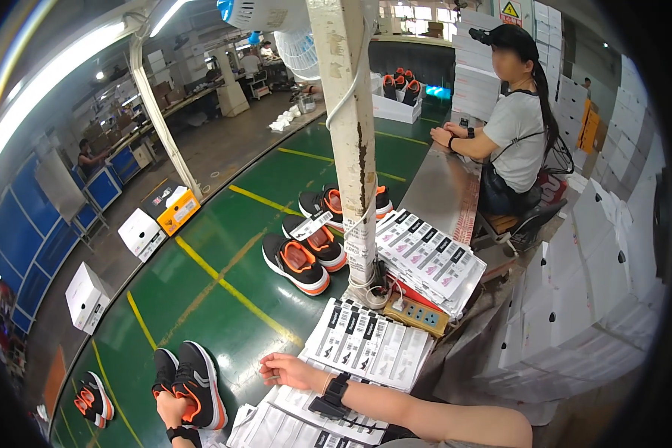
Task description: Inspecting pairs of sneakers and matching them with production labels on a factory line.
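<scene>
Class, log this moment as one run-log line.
left hand: holds black-and-orange shoe | right hand: resting on label sheets | surface: green belt

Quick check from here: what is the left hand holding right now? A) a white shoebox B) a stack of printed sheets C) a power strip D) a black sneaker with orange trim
D: the left hand grips a black sneaker with orange trim from below at the lower edge of the view, while the right hand rests open beside the printed sheets.
</scene>
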`<state>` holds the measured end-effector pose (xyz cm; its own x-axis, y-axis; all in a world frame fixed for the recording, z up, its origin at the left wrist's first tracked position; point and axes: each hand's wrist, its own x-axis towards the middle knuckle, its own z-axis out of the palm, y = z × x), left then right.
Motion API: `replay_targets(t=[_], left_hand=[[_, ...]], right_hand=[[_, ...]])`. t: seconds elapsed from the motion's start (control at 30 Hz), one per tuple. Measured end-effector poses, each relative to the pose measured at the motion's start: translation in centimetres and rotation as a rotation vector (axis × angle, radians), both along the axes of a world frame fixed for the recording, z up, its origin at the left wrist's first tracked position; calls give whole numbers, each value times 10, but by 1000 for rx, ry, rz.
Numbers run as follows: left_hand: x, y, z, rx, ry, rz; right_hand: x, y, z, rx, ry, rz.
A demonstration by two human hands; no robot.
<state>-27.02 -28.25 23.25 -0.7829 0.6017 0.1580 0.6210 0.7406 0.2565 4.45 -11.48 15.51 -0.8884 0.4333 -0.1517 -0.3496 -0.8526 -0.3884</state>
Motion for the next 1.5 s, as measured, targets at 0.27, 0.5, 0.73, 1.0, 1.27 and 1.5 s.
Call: replay_targets(t=[0.27,0.5,0.73,1.0,1.27,1.5], left_hand=[[-11,0,-23,88,56,-102],[24,13,-5,17,4,29],[18,5,-5,35,62,31],[102,-5,54,239,148,-169],[62,14,7,147,95,38],[54,13,2,170,124,17]], right_hand=[[-3,-2,-4,-13,57,14],[2,-2,3,22,63,2],[6,-5,16,56,91,-4],[11,-8,20,71,80,-32],[17,-5,14,64,70,-58],[10,-5,13,68,98,-28]])
